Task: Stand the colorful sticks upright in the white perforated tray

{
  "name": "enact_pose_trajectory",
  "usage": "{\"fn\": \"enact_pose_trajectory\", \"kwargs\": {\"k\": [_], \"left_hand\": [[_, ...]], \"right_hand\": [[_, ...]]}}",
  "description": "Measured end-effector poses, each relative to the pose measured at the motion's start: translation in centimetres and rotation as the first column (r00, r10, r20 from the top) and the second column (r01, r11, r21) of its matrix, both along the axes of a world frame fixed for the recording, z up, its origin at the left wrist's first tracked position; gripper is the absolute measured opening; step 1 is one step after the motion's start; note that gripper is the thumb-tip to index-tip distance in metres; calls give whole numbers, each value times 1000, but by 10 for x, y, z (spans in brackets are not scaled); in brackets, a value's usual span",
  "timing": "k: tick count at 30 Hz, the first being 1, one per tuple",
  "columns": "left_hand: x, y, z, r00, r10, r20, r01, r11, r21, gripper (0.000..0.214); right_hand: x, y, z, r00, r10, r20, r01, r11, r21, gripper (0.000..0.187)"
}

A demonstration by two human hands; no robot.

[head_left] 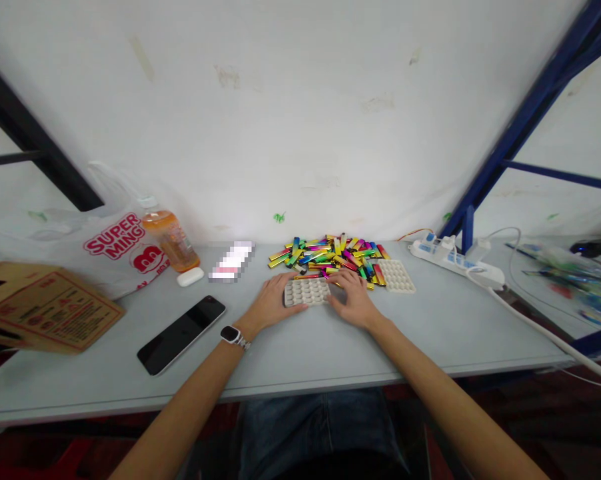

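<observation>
A pale tray with rows of round cups (306, 292) lies on the grey table in front of me. My left hand (275, 301) grips its left end, with the thumb along the near edge and the fingers at the far side. At the other end, my right hand (354, 300) is curled over the tray, thumb near and fingers far, hiding that end. Just behind both hands spreads a heap of shiny rainbow-coloured sticks (325, 255). A second pale cupped tray (396, 276) lies flat to the right of the heap.
A black phone (181, 335), a white earbud case (190, 277), a bottle of orange drink (171, 241), a plastic bag (115, 250) and a cardboard box (50, 307) stand left. A white power strip (455, 261) with cables lies right, by a blue metal frame (510, 133).
</observation>
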State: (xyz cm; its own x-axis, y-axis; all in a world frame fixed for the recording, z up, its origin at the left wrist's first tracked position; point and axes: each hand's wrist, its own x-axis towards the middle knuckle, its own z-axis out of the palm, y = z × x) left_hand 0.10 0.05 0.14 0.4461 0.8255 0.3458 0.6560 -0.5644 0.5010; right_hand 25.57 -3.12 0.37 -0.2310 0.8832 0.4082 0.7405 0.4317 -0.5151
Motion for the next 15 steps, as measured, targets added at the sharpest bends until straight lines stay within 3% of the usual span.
{"fn": "enact_pose_trajectory", "kwargs": {"k": [15], "left_hand": [[1,-1,0,1000,4,-15,-4,1000,-9,72]], "right_hand": [[0,1,-2,1000,-9,0,9,1000,8,31]]}}
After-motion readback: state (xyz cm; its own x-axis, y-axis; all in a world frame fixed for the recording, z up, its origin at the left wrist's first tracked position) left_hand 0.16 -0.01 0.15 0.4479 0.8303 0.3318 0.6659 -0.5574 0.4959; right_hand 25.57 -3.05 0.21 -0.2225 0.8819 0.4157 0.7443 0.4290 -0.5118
